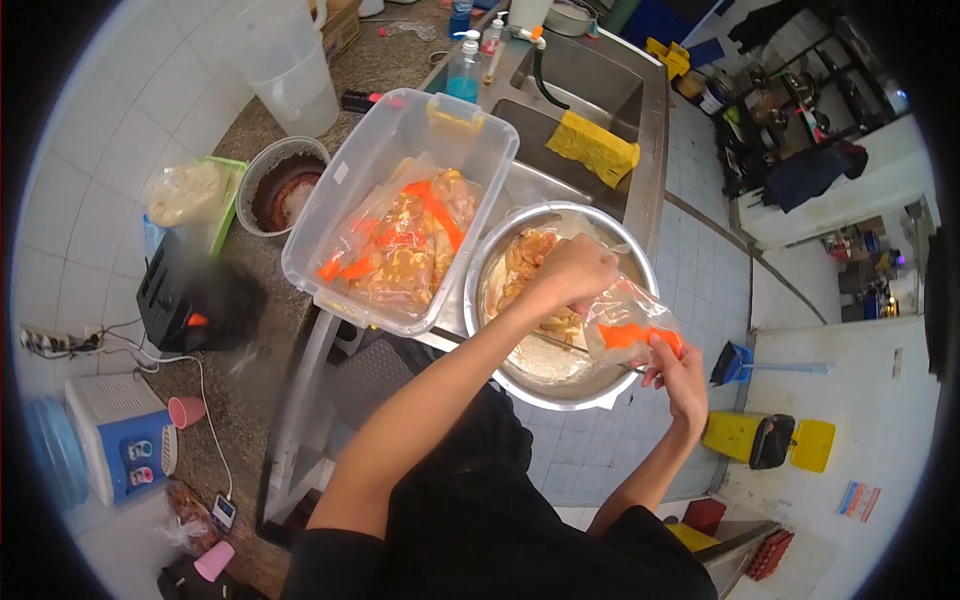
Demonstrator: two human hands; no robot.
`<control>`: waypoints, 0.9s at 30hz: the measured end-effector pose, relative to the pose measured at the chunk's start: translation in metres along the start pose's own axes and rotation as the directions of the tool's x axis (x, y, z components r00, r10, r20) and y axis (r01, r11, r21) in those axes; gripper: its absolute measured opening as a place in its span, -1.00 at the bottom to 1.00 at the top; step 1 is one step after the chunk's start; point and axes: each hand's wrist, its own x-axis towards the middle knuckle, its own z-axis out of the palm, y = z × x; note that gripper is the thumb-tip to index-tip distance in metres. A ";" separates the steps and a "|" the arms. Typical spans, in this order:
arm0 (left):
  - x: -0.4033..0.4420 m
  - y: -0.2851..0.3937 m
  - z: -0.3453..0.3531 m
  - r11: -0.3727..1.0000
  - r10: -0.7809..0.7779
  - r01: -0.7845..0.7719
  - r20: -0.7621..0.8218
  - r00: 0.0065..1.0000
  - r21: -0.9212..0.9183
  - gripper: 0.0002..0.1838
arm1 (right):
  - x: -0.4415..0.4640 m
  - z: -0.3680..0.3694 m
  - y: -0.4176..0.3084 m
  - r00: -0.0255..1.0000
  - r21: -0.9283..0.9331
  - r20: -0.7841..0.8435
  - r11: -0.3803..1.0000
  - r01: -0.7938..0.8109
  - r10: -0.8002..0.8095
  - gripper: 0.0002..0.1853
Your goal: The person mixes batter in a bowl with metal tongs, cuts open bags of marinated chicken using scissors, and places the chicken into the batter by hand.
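Observation:
A large steel bowl (478,345) holds raw marinated meat (527,258) and a pale floury layer (545,362) at its near side. Over the bowl, my left hand (580,268) is closed at the upper edge of a clear plastic bag (622,305) with an orange band; its fingertips are hidden. Pinched at the orange part, the bag's right end is between the thumb and fingers of my right hand (682,372). Left of the bowl stands a clear plastic tub (305,240) with bagged yellowish meat (410,245) in it.
A steel double sink (590,75) with a yellow cloth (595,148) over its edge lies beyond the bowl. A pot (262,165) with reddish residue, a pitcher (295,90) and soap bottles (465,70) stand on the counter. A water dispenser (125,440) is at left.

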 end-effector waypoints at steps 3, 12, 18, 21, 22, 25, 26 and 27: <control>-0.026 0.019 -0.023 0.992 0.121 -0.122 0.053 0.991 0.015 -0.63 | -0.012 -0.001 -0.013 0.992 0.023 -0.037 0.993 0.118 -0.117 -0.71; -0.088 -0.030 -0.146 0.946 0.154 -0.273 -0.498 0.853 -0.174 -0.36 | 0.045 0.087 -0.116 0.737 0.000 0.076 0.739 0.674 -0.672 -0.76; -0.107 -0.165 -0.168 0.923 0.272 0.077 -0.781 0.562 0.377 -0.55 | 0.175 0.204 -0.166 0.568 -0.387 0.077 0.500 0.775 -0.820 -0.65; -0.124 -0.196 -0.149 0.812 0.333 0.222 -0.740 0.584 0.540 -0.69 | 0.207 0.249 -0.166 0.358 -0.680 0.048 0.232 0.695 -0.933 -0.60; -0.128 -0.198 -0.146 0.791 0.336 0.248 -0.735 0.589 0.559 -0.71 | 0.194 0.259 -0.167 0.224 -0.758 0.048 0.111 0.643 -0.973 -0.57; -0.125 -0.193 -0.141 0.767 0.308 0.329 -0.766 0.565 0.551 -0.76 | 0.165 0.303 -0.143 0.145 -0.625 0.321 -0.094 0.775 -0.936 -0.62; -0.123 -0.192 -0.141 0.785 0.285 0.350 -0.800 0.528 0.511 -0.76 | 0.173 0.324 -0.122 0.129 -0.477 0.518 -0.160 0.864 -0.846 -0.65; -0.121 -0.190 -0.141 0.802 0.261 0.369 -0.832 0.490 0.470 -0.76 | 0.165 0.337 -0.118 0.206 -0.327 0.779 -0.103 0.939 -0.592 -0.68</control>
